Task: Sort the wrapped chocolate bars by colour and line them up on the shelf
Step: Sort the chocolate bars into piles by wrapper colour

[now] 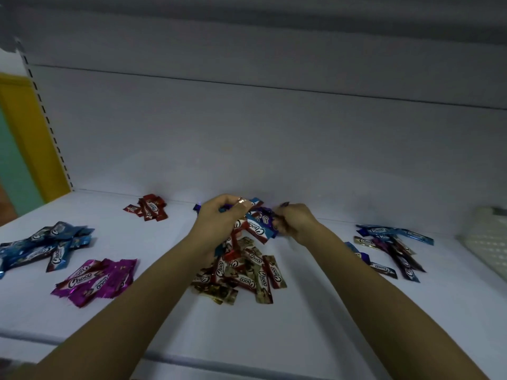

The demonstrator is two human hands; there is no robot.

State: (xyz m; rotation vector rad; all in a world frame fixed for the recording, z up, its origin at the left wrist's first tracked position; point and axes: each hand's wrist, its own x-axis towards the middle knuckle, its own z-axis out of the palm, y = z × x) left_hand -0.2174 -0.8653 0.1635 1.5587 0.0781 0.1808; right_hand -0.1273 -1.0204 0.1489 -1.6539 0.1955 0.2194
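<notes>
My left grip (pixel 219 218) clasps a bunch of wrapped bars (pixel 259 231); my right grip (pixel 295 223) pinches one bar of that bunch. They seem light, crinkly and slippery, best pinched across the flat middle. The mixed pile (pixel 241 272) lies just beneath on the shelf (pixel 301 330).

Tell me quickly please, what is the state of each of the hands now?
Left hand: closed, gripping a bunch of wrapped bars.
Right hand: closed, pinching a purple bar at the edge of that bunch.
</notes>
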